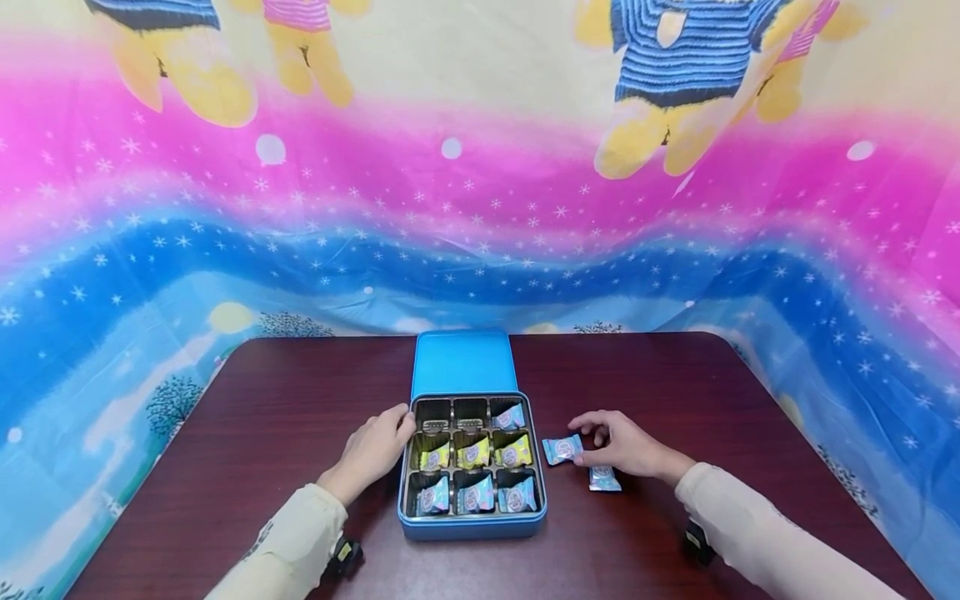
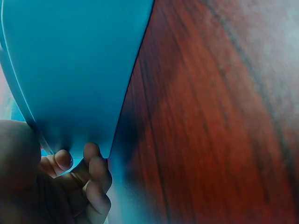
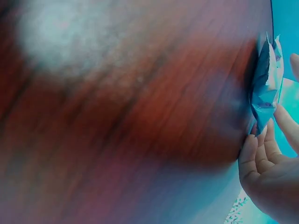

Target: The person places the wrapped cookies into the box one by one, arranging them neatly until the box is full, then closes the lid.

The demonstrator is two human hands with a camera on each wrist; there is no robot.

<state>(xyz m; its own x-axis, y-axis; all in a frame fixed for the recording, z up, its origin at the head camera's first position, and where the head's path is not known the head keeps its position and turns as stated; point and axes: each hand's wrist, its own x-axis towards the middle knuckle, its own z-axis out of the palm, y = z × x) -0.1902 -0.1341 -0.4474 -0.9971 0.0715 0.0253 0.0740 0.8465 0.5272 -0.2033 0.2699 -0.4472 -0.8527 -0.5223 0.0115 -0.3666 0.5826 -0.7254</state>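
An open blue tin (image 1: 472, 529) holds a gold tray of small compartments. Teal-wrapped candies (image 1: 476, 493) fill the front row, yellow-wrapped candies (image 1: 472, 451) the middle row. One teal candy (image 1: 508, 417) sits at the back right; the other two back compartments hold none. My left hand (image 1: 375, 446) rests against the tin's left side, loosely bent fingers (image 2: 99, 172) by its wall in the left wrist view. Right of the tin, my right hand (image 1: 626, 446) has its thumb at the edge of a teal candy (image 1: 561, 450), fingers apart. Another teal candy (image 1: 603, 479) lies beneath that hand.
The tin's blue lid (image 1: 463, 362) extends behind it, lying back on the dark red-brown table (image 1: 315, 375). A colourful printed cloth (image 1: 480, 225) hangs behind and around the table. A dark wrist camera (image 1: 345, 554) is on the left wrist, another (image 1: 699, 542) on the right.
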